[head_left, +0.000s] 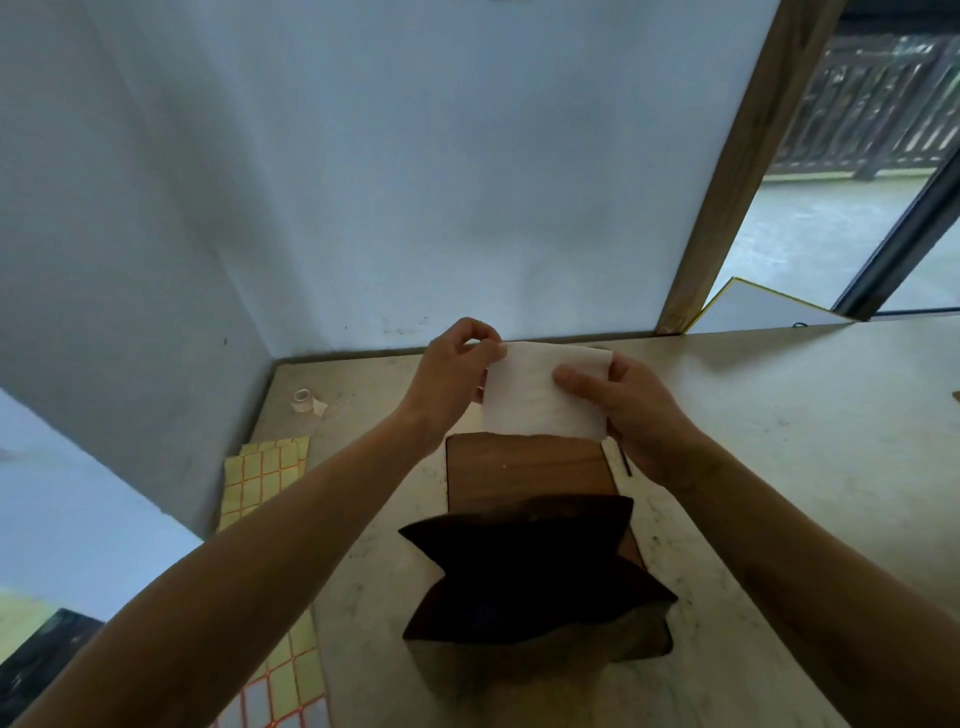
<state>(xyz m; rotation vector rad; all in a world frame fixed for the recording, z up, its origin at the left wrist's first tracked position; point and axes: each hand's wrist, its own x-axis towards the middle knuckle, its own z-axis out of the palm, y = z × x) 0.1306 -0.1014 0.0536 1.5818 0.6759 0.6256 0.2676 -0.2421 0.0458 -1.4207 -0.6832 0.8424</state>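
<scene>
Nearest, lying open-mouthed on the table (753, 441): brown paper bag (532, 545). Above its far end, white sheet (540, 402), pinched at top corner by left hand (452, 364), gripped along its side by right hand (636, 410).

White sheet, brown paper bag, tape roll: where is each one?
white sheet (540, 400): head view, middle of its face.
brown paper bag (524, 467): head view, its flat brown panel.
tape roll (301, 399): head view, its ring.

Pale table (753, 415) with brown bag (524, 467), label sheets (265, 478), tape roll (301, 400)
</scene>
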